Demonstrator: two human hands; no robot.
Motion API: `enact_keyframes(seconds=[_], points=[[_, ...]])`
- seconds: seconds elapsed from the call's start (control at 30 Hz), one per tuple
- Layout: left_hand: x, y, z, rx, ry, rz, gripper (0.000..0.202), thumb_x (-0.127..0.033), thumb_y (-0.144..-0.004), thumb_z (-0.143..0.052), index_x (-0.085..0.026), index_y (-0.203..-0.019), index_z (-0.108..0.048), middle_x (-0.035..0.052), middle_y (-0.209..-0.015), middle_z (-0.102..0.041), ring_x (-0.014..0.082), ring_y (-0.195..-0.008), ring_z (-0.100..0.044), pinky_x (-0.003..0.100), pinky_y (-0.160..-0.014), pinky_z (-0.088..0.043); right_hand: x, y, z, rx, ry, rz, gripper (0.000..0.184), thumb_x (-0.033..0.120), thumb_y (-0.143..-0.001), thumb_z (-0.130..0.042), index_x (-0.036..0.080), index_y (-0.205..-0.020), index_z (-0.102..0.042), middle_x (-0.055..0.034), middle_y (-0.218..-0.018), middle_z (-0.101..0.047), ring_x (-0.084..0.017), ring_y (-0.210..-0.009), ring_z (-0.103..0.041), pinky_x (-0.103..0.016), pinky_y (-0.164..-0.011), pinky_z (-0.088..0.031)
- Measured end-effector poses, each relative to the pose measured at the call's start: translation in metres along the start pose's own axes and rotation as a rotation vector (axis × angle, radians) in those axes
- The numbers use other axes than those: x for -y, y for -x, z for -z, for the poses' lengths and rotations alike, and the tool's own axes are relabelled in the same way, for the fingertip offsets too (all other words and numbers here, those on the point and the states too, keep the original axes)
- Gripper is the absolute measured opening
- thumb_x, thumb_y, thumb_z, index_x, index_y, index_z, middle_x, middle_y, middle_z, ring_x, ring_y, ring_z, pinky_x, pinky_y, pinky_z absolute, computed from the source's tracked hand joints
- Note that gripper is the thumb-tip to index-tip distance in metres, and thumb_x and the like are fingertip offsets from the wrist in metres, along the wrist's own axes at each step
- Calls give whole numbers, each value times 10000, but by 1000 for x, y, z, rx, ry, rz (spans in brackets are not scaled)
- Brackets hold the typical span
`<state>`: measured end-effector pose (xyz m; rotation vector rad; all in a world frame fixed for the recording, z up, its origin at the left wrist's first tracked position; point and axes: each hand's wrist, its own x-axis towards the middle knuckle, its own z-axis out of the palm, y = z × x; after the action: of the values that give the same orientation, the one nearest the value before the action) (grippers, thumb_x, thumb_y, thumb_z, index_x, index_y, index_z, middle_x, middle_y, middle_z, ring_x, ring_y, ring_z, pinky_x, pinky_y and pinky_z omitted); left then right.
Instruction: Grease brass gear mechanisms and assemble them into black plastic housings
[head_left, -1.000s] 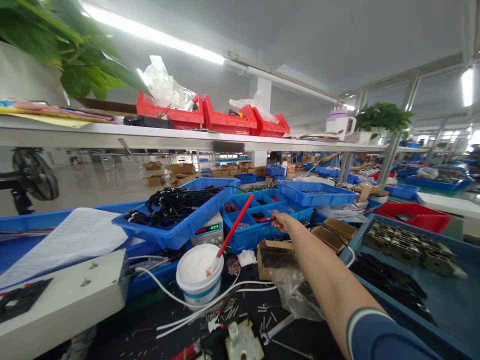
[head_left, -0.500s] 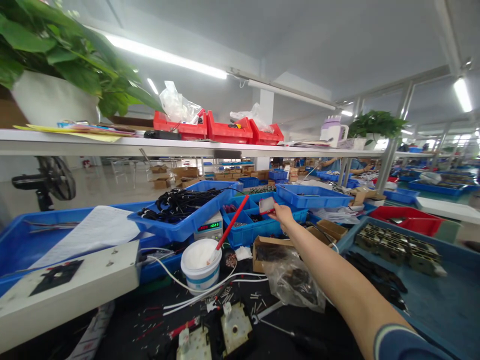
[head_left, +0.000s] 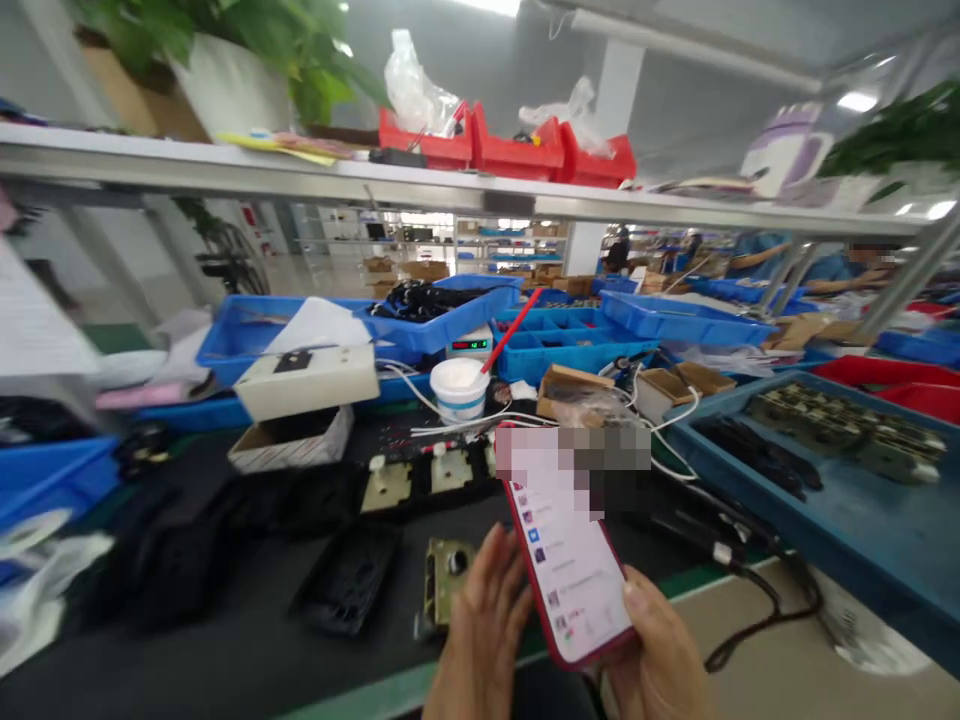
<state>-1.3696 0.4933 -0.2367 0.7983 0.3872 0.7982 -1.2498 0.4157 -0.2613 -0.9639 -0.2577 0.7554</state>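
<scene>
A red-edged smartphone (head_left: 574,575) with a lit white screen is tilted over the near edge of the bench. My right hand (head_left: 664,650) grips its lower right side, thumb along the edge. Beside its left edge is my left hand (head_left: 484,605), fingers stretched out and partly hidden behind the phone; whether they touch it I cannot tell. Just left of that hand lies a metal-plated part with a round black knob (head_left: 448,570). A black plastic housing (head_left: 351,580) lies farther left. Blurred squares cover the phone's top.
Behind stand a white tub (head_left: 459,390) with a red stick, a divided blue bin (head_left: 551,345) and a pale control box (head_left: 307,378). A large blue tray (head_left: 847,535) with metal parts is at right. Red bins (head_left: 517,150) sit on the shelf overhead.
My right hand has come back from the divided blue bin, bringing the phone close to me. My left hand has entered the view. The camera has tilted down.
</scene>
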Motion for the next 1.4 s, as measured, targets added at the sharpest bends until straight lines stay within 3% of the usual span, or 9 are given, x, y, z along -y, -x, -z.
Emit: enact_keyframes(seconds=[0.17, 0.47, 0.53, 0.63, 0.8, 1.0, 1.1, 1.3, 1.4], points=[[3, 27, -5, 103, 503, 281, 592, -585, -869, -319, -174, -1221, -561, 108, -1221, -599, 255, -1115, -554, 389, -993, -378, -38, 54, 15, 232, 261, -90, 329, 522, -753, -610, 204, -671, -593, -24, -658, -638, -195, -640, -605, -316, -625, -519], [-2, 54, 10, 140, 607, 217, 640, -587, -880, -272, -130, -1255, -518, 105, -1274, -560, 227, -1080, -568, 362, -922, -430, -31, 69, 27, 523, 461, 28, 432, 545, -884, -351, 202, -803, -600, -63, -788, -639, -217, -743, -607, -349, -689, -515], [-4, 54, 11, 158, 608, 208, 622, -580, -884, -267, -149, -1251, -524, 102, -1271, -562, 227, -1086, -563, 369, -926, -429, -27, 63, 35, 521, 529, 177, 355, 436, -926, -314, 216, -878, -589, -70, -870, -642, -216, -810, -614, -339, -694, -517], [-5, 54, 12, 163, 603, 200, 613, -576, -884, -275, -151, -1248, -527, 110, -1265, -566, 231, -1085, -565, 368, -927, -429, -14, 55, 44, 511, 682, 601, 218, 294, -924, -361, 237, -1024, -546, -72, -1016, -639, -214, -955, -598, -351, -777, -499], [-5, 53, 13, 211, 635, 207, 636, -578, -889, -250, -135, -1261, -514, 110, -1267, -565, 229, -1103, -560, 353, -929, -432, 5, 49, 46, 859, 970, 1230, 224, 343, -899, -432, 222, -1068, -518, -40, -1025, -699, -190, -1040, -592, -362, -954, -398], [-4, 54, 14, 228, 654, 202, 662, -581, -893, -217, -117, -1272, -498, 113, -1279, -554, 226, -1113, -558, 343, -931, -439, 6, 52, 36, 1044, 1151, 1361, 199, 396, -900, -422, 245, -880, -550, 37, -1029, -697, -153, -1033, -598, -348, -1097, -218], [-4, 54, 14, 248, 645, 218, 680, -590, -889, -209, -108, -1267, -503, 113, -1270, -561, 224, -1097, -571, 330, -927, -445, 7, 52, 30, 1020, 1212, 1322, 208, 383, -838, -507, 233, -978, -542, 1, -1081, -679, -185, -1104, -553, -381, -1096, -200], [-4, 54, 12, 167, 600, 217, 623, -570, -888, -280, -120, -1231, -540, 115, -1224, -597, 225, -1074, -579, 347, -937, -430, 12, 45, 26, 619, 1097, 1177, 266, 256, -840, -458, 238, -1106, -467, -48, -1171, -633, -223, -1185, -469, -480, -1040, -245], [-4, 54, 10, 106, 585, 205, 595, -568, -885, -302, -146, -1230, -541, 106, -1244, -582, 230, -1077, -570, 356, -921, -431, 14, 49, 30, 639, 1099, 1156, 243, 246, -848, -437, 247, -1088, -472, -34, -1141, -650, -214, -1147, -497, -480, -1039, -242]])
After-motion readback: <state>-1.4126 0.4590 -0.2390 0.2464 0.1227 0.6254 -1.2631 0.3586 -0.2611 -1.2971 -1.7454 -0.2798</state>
